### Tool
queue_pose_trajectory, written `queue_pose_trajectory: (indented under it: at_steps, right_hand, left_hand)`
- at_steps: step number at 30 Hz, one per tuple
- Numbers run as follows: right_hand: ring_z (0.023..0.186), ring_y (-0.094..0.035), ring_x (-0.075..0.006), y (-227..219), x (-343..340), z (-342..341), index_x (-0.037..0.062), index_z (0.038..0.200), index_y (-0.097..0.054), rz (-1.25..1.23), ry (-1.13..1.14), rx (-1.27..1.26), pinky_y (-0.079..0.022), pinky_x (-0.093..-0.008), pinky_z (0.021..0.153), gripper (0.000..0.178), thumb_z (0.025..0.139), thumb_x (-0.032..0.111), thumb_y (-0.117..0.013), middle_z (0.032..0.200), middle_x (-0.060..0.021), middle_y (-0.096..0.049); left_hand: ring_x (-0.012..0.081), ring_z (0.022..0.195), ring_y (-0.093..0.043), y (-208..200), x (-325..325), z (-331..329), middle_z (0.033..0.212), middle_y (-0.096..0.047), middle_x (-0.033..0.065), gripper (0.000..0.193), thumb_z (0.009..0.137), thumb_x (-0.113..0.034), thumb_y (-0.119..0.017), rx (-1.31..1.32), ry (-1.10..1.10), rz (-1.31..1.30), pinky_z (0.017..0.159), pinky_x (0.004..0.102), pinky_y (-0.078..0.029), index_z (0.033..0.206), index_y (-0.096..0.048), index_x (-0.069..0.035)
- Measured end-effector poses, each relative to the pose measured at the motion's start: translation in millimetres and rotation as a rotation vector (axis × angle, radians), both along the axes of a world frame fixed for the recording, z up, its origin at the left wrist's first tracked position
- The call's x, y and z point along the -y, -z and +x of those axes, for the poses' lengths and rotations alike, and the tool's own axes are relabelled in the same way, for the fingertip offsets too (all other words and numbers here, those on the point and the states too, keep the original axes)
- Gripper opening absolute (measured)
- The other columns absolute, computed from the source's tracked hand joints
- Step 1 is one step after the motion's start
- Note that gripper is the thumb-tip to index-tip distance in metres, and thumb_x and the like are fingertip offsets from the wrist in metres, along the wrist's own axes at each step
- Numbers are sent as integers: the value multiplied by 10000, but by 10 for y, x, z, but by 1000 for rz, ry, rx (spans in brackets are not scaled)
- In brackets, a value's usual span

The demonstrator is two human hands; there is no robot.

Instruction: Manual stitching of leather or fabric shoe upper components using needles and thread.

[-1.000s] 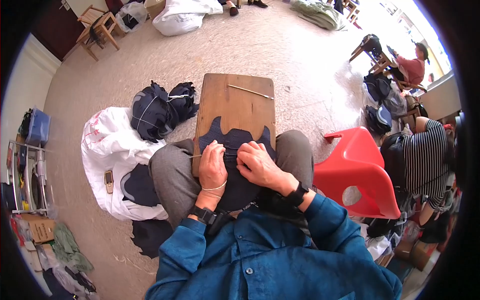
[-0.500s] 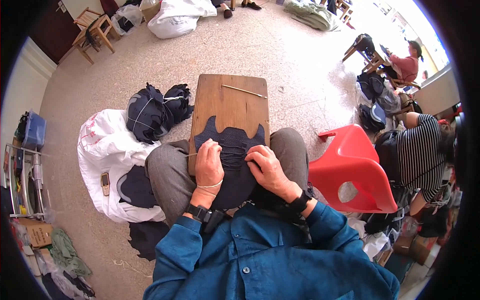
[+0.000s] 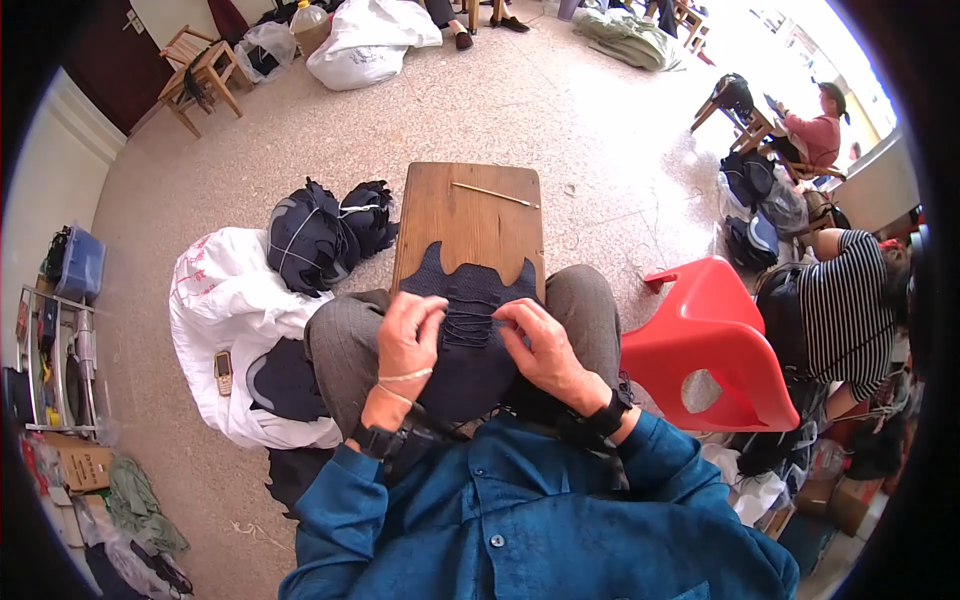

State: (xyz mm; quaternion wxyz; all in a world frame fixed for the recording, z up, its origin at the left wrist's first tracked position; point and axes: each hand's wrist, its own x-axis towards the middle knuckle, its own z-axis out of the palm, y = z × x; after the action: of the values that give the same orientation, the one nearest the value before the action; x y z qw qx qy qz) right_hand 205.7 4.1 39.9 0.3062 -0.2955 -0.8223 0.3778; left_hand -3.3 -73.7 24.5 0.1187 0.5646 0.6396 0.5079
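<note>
A flat, dark navy shoe upper lies across my lap and the near end of a wooden board. Its two pointed ends face away from me. Dark lace runs in several rows across its middle. My left hand is raised slightly over the left side of the rows, thumb and forefinger pinched on the lace. On the right edge of the lacing, my right hand pinches the lace too, its other fingers curled. A thin metal rod lies at the board's far end.
Tied bundles of dark uppers sit on a white sack at left, with a mobile phone on it. A red plastic stool stands close on my right. Beyond it sits a person in a striped top.
My left hand has lifted off the upper and its fingers have drawn into a pinch. My right hand stays at the lacing's right edge. The whole view has shifted slightly.
</note>
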Motion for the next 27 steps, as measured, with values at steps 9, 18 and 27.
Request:
queue_pose_trajectory:
  at_steps: [9, 18, 27]
  right_hand:
    - [920, -687, -402, 82, 234, -95, -2, 1090, -615, -33, -274, 30, -563, -452, 775, 158, 939, 46, -622, 957, -195, -681]
    - [885, -684, -404, 149, 179, -31, 6, 1001, -616, -34, -243, 55, -559, -443, 750, 72, 953, 60, -618, 915, -179, -673]
    - [831, -679, -359, 233, 156, -30, -1, 971, -614, -249, -136, 16, -540, -404, 717, 47, 943, 34, -630, 876, -187, -658]
  left_hand:
    - [218, 747, -686, 63, 419, 337, 827, -658, 106, 193, 843, 44, -752, 176, 126, -145, 705, 314, -544, 958, -614, -27]
    - [312, 847, -698, -143, 436, -29, 910, -686, 123, 153, 839, 37, -718, 36, 61, -177, 748, 384, -550, 969, -666, -24]
    - [265, 973, -572, 158, 138, -506, 900, -604, 68, 109, 805, -116, -744, -802, -60, -289, 966, 438, -378, 895, -682, -111]
